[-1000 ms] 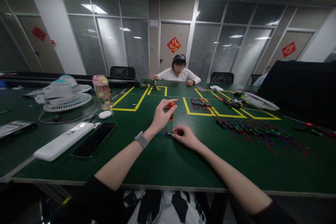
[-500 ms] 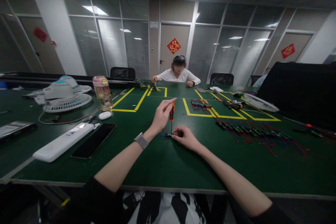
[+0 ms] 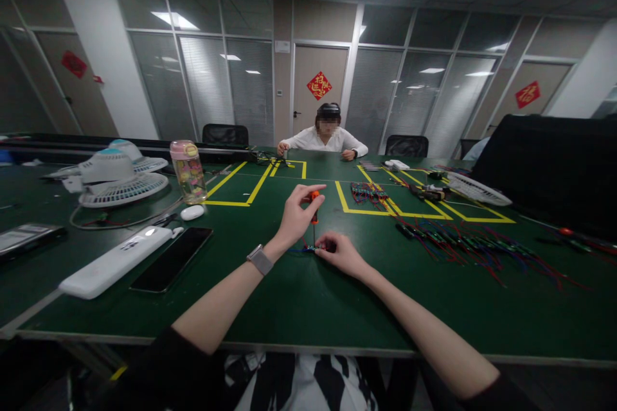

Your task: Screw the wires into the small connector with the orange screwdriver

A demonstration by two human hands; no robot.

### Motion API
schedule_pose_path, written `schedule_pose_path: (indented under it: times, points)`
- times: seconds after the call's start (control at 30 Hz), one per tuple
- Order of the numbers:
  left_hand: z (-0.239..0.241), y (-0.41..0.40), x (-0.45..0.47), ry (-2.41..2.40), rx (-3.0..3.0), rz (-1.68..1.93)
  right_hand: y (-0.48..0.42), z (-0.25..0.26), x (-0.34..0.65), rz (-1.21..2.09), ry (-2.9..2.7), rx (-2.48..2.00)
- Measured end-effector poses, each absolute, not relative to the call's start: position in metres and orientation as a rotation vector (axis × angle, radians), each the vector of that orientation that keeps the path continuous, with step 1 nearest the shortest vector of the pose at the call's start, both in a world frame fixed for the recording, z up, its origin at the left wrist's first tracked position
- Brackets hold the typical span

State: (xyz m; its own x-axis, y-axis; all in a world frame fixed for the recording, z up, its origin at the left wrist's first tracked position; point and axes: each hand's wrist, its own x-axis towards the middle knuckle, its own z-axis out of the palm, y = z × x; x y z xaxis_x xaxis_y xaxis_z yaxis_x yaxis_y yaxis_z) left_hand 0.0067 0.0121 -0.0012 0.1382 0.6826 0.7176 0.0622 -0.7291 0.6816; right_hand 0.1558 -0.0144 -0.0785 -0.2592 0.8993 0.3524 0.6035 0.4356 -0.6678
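Two bare forearms reach in over the green desk [image 3: 289,308], the left wrist wearing a watch [image 3: 260,260]. The right hand [image 3: 344,253] lies low, its fingertips pinching the end of one small circuit board [image 3: 311,248] with wires, down on the desk in front of the person. The left hand [image 3: 294,215] is raised just above, thumb and fingers narrowed around the orange handle of one screwdriver [image 3: 315,195], which stands nearly upright, tip down at the board.

Off to the left I count one black phone [image 3: 172,260] and, just beside it, one long white bar [image 3: 116,263]. Behind them stands one bottle [image 3: 187,173] with a pink lid; coloured shapes show on its clear wall, though I can't tell whether they're printed or inside. Near it are two white fans [image 3: 123,187].

Over on the right lie two heaps of wired boards [image 3: 463,241], too tangled to count. At the far side sits one person [image 3: 328,140] in white, and beyond, three red signs [image 3: 319,86] hang on the doors.
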Motion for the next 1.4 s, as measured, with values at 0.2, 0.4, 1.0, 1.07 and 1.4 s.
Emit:
schedule_pose_path:
  times: [0.2, 0.4, 1.0, 1.07, 1.4]
  points:
    - [-0.0023, 0.0138, 0.0072, 0.667, 1.84, 1.574, -0.0148, -0.0777, 0.1555, 0.536, -1.98, -1.275]
    - [-0.0014, 0.0126, 0.0067, 0.767, 1.894, 1.696, -0.0155, -0.0768, 0.155, 0.541, -1.98, -1.274]
    - [-0.0026, 0.0148, 0.0068, 0.665, 1.828, 1.578, -0.0141, -0.0791, 0.1554, 0.554, -1.968, -1.261]
    - [-0.0032, 0.0147, 0.0067, 0.71, 1.858, 1.622, -0.0142, -0.0792, 0.1555, 0.554, -1.968, -1.259]
    - [-0.0026, 0.0154, 0.0066, 0.644, 1.804, 1.576, -0.0145, -0.0789, 0.1558, 0.548, -1.973, -1.258]
